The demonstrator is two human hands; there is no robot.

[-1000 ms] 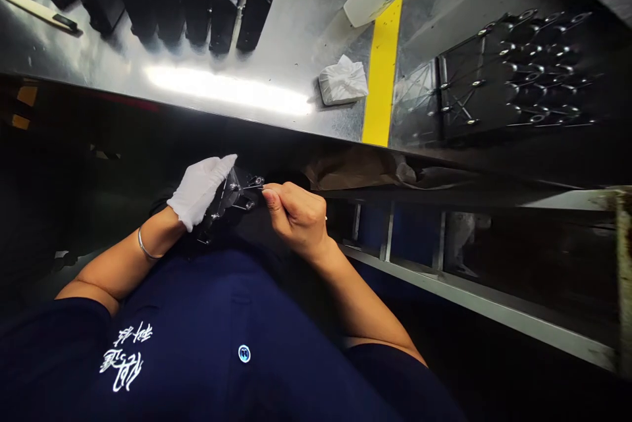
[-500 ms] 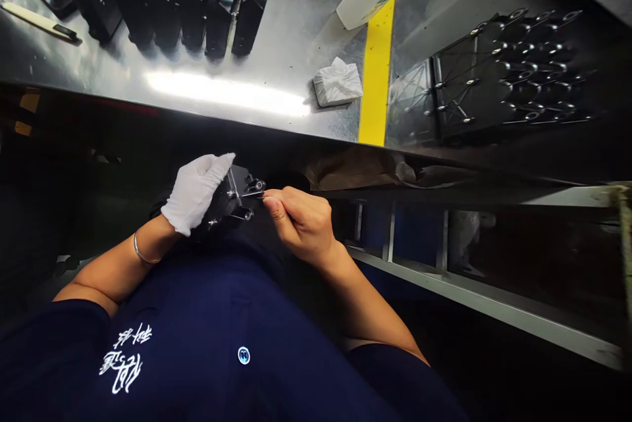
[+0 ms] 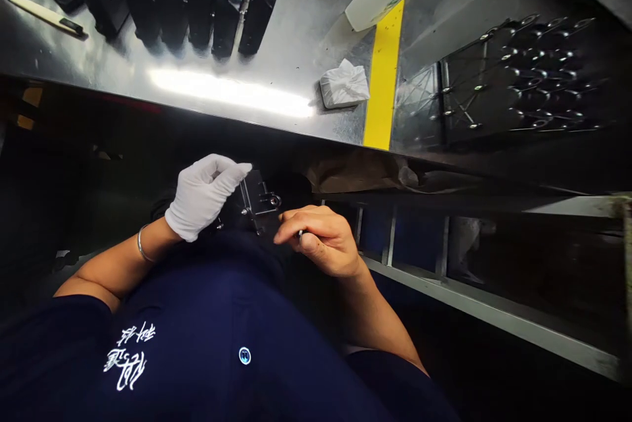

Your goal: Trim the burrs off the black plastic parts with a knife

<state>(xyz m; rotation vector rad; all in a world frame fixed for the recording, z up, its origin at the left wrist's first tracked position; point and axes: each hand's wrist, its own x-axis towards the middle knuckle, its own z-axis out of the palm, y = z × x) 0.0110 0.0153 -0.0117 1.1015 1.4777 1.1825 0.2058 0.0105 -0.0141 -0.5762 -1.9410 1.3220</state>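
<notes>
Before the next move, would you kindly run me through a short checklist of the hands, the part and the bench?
1. Left hand gripping the black part: ok, gloved fingers hold its upper edge.
2. Both hands gloved, if required: not ok, the right hand is bare.
3. Right fingertips clear of the part: cannot tell, they are close to its dark lower edge.
4. Small object at the right thumb identified: cannot tell, barely any of it shows.
5. White-handled tool clear of both hands: ok, it lies on the metal bench at far left.
</notes>
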